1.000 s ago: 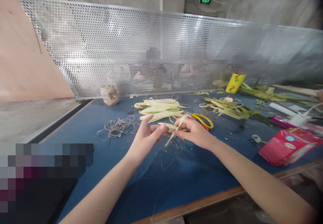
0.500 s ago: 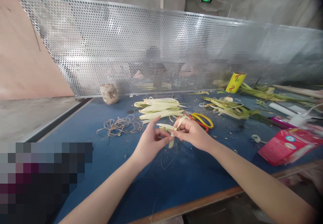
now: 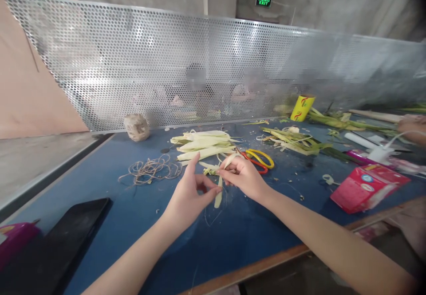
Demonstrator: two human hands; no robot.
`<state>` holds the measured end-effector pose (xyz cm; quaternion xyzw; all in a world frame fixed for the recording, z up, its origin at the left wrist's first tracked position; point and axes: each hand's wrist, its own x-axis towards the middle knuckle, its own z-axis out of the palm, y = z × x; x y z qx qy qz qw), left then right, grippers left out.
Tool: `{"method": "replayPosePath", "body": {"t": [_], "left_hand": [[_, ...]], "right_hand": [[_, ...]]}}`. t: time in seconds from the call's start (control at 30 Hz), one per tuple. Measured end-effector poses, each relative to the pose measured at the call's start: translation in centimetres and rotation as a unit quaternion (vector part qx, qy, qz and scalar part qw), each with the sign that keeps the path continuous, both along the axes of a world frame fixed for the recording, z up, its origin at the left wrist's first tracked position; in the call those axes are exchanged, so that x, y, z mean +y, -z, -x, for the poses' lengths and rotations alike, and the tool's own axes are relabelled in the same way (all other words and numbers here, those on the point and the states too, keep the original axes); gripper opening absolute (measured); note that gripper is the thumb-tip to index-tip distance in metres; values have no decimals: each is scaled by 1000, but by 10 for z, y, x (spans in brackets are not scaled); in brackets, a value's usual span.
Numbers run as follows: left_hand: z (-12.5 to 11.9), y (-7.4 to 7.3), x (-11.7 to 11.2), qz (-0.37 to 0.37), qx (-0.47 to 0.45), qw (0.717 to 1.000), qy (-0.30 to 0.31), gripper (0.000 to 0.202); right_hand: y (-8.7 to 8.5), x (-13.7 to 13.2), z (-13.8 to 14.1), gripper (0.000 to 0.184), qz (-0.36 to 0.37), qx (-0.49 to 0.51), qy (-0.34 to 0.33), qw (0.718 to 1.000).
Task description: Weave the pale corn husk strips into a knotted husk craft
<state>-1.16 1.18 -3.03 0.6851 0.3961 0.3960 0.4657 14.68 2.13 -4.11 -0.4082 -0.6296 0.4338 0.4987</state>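
Note:
Pale corn husk strips (image 3: 218,195) are pinched in my hands over the blue table (image 3: 186,246). My right hand (image 3: 244,177) is closed on the strips near a small greenish bundle (image 3: 210,171). Thumb and fingers of my left hand (image 3: 189,190) close on the lower strip, with the index finger raised. Just beyond lies a pile of pale husks (image 3: 203,145). Scissors with yellow and red handles (image 3: 261,158) lie right of the pile, their blades hidden. A tangle of brown twine (image 3: 151,170) is left of my left hand.
A perforated metal screen (image 3: 159,64) borders the table's far side. Green husk scraps (image 3: 293,139), a yellow roll (image 3: 302,108) and a red packet (image 3: 368,187) are on the right. At left lie a black phone-like slab (image 3: 66,237) and a whitish lump (image 3: 137,127). Another person's hand (image 3: 412,124) shows far right.
The left hand has drawn down and slightly away from the right, and more of the lower husk strip shows between them. The view has shifted a little to the right.

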Motion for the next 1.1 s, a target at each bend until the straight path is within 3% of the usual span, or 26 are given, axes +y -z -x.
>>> {"method": "replayPosePath", "body": {"t": [0.13, 0.3, 0.53, 0.7, 0.9, 1.0, 1.1], "left_hand": [[-3, 0, -5, 18, -19, 1000, 6, 91], [-4, 4, -4, 7, -41, 999, 5, 100], [-6, -1, -3, -10, -128, 991, -48, 100], [-9, -3, -5, 94, -208, 972, -61, 102], [-9, -7, -3, 256, -314, 913, -57, 67], [-10, -8, -6, 267, -332, 904, -42, 63], [-13, -8, -11, 228, -303, 925, -24, 80]], "right_hand": [[0, 3, -3, 20, 11, 2, -11, 1000], [3, 9, -11, 28, 48, 20, -93, 994], [-1, 3, -11, 33, 17, -29, -96, 995], [-4, -2, -10, 33, -21, -62, -101, 993], [-3, -3, -9, 32, -32, 1, -94, 995], [-5, -5, -7, 31, -45, 19, -66, 997], [-8, -9, -6, 28, -82, -32, -23, 996]]}}
